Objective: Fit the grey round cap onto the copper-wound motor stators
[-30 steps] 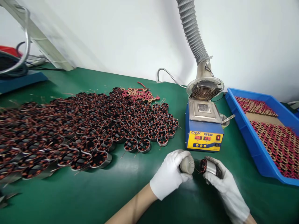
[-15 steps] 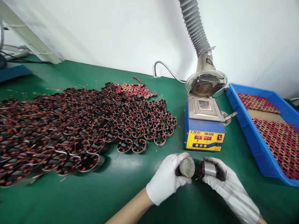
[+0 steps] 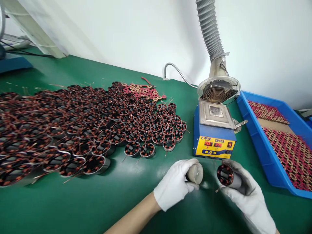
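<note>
Left hand (image 3: 174, 187) grips a grey cylindrical tool (image 3: 195, 173), right hand (image 3: 243, 195) clasps one wound stator (image 3: 225, 175) — apart, unjoined — many stators (image 3: 85, 126) wait.

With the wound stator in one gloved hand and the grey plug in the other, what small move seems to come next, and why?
Probably set the stator down at the near edge of the stator rows. The right hand holds it apart from the grey cylinder in the left hand, with a clear gap between them, open end facing the camera, and bare green mat lies beside the nearest row.
</note>
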Available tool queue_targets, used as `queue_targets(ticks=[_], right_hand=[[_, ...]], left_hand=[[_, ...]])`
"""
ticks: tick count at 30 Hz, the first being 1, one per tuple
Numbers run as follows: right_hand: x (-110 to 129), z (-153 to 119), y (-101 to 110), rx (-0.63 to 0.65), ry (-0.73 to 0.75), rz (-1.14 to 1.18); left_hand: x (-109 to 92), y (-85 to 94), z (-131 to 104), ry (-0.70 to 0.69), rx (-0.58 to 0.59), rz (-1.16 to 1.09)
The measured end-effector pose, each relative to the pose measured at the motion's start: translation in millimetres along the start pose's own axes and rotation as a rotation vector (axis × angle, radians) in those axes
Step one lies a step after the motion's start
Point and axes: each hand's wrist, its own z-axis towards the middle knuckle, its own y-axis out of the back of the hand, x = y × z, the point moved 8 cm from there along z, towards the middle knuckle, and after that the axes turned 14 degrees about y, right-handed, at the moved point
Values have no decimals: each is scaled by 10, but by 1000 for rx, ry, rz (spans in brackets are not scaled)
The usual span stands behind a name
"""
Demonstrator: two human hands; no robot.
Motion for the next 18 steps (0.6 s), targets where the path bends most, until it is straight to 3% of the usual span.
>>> queue_targets(ticks=[3,6,16,18], right_hand=[[124,-17,-122,88,262,-256],[169,-6,-324,206,419,-375],[162,-36,-518,390,607,-489],[184,-11,-525,406,586,-453]], left_hand=[[-29,6,7,-7,6,-1],[-48,12,12,-9,5,-6],[-49,-8,17,-26,19,-45],[-14,-24,23,-24,10,-45]])
